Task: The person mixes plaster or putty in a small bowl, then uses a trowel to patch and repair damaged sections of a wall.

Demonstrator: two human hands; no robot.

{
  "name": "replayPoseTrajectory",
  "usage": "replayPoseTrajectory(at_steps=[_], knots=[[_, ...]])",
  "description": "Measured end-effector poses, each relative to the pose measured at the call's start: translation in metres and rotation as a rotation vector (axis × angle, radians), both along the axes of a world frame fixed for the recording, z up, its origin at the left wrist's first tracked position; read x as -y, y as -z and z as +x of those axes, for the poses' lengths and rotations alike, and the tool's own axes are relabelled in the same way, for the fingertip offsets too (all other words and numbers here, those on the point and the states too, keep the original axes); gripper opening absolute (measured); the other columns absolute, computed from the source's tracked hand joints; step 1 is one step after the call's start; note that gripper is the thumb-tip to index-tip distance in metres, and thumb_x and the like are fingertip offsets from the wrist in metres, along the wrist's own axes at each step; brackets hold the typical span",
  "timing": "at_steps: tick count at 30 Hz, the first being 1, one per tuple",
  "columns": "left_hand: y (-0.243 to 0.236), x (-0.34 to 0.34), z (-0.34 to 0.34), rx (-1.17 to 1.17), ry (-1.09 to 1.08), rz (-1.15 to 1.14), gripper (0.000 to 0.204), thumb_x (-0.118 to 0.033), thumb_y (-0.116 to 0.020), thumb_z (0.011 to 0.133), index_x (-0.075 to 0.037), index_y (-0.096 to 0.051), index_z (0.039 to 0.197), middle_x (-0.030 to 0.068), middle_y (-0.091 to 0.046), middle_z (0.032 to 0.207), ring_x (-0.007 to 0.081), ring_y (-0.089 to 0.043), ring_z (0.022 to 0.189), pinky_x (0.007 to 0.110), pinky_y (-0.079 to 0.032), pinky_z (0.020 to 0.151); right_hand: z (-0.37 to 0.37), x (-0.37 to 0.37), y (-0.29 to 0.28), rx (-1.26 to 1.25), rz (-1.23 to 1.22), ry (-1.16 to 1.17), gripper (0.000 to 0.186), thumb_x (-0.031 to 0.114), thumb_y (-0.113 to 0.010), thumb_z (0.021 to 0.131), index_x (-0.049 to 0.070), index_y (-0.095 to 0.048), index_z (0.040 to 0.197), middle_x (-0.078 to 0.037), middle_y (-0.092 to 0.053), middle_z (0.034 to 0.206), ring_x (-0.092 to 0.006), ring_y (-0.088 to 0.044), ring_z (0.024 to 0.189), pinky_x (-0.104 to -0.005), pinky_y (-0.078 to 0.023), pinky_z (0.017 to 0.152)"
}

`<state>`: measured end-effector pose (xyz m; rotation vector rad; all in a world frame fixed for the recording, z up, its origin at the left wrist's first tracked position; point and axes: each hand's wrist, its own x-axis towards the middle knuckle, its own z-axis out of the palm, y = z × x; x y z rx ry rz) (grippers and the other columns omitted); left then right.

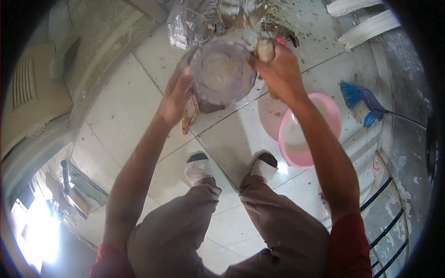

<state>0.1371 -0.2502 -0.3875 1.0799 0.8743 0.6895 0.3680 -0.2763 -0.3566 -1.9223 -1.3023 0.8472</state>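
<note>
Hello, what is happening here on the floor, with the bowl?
A person standing on a pale tiled floor holds a round purple bowl of grey paste with both hands. The left hand grips its left rim, with a wooden-handled tool hanging beneath. The right hand holds the right rim. A pink plastic basin and a blue broom lie nearby.

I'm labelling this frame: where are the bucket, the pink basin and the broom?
bucket [222, 72], head view, on its inside bottom.
pink basin [303, 155], head view, on its near rim.
broom [359, 99], head view, on its blue bristles.
</note>
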Motion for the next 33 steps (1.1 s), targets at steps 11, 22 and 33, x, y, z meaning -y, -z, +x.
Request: replayPoseTrajectory(at_steps=[11, 22, 33], knots=[[-0.039, -0.077, 0.032, -0.085, -0.288, 0.443, 0.054, -0.036, -0.037, 0.098, 0.006, -0.039, 0.133, 0.0178, -0.049, 0.131, 0.0255, -0.044, 0.122, 0.032, -0.03, 0.104, 0.045, -0.015, -0.1, 0.55, 0.309, -0.206, 0.042, 0.031, -0.063, 0.084, -0.001, -0.05, 0.109, -0.015, -0.065, 0.075, -0.0272, -0.066, 0.069, -0.0373, -0.051, 0.06], [-0.058, -0.073, 0.051, -0.333, -0.467, 0.902, 0.047, -0.024, -0.04, 0.095, 0.004, -0.038, 0.133, 0.0267, -0.048, 0.126, 0.0381, -0.046, 0.119, 0.042, -0.033, 0.102, 0.023, 0.059, -0.129, 0.973, 0.29, -0.461, 0.036, 0.011, -0.057, 0.082, 0.0, -0.051, 0.115, -0.017, -0.057, 0.098, -0.0304, -0.063, 0.082, -0.0375, -0.053, 0.069], [-0.053, -0.055, 0.091, -0.471, -0.461, 1.158, 0.044, -0.023, -0.038, 0.096, 0.0, -0.039, 0.133, 0.0257, -0.046, 0.126, 0.0406, -0.043, 0.113, 0.047, -0.034, 0.098, 0.001, 0.059, -0.105, 0.903, 0.12, -0.48, 0.039, 0.011, -0.055, 0.083, -0.011, -0.049, 0.116, -0.027, -0.058, 0.097, -0.0329, -0.065, 0.072, -0.0377, -0.054, 0.065]])
